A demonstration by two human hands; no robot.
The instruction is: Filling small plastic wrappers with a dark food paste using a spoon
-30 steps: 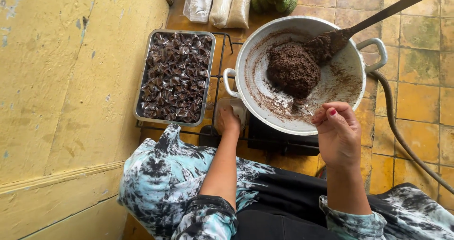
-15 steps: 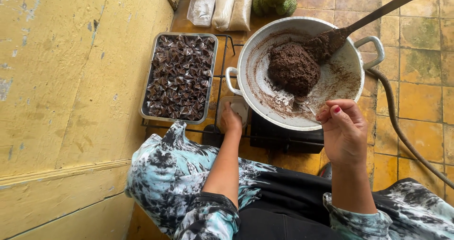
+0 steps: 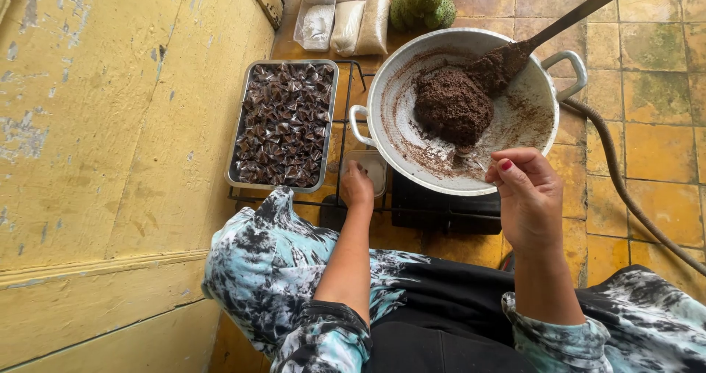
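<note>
A big white two-handled pan (image 3: 397,115) sits on a black stove and holds a lump of dark brown paste (image 3: 452,107). A long spoon (image 3: 548,33) leans in it, coated with paste. My right hand (image 3: 526,196) hovers at the pan's near rim, fingers curled together as if pinching a bit of paste; what it holds is hidden. My left hand (image 3: 357,185) reaches down to a small clear container (image 3: 371,165) beside the pan. To the left lies a metal tray (image 3: 240,126) filled with several small dark wrapped cones.
A yellow peeling wall (image 3: 110,137) runs along the left. Bags of white powder (image 3: 360,23) and a green spiky fruit (image 3: 423,4) lie beyond the pan. A grey hose (image 3: 625,189) curves over the yellow tiled floor at the right.
My left hand stays at the small container. My right hand has lifted slightly toward the pan's rim, fingers still curled.
</note>
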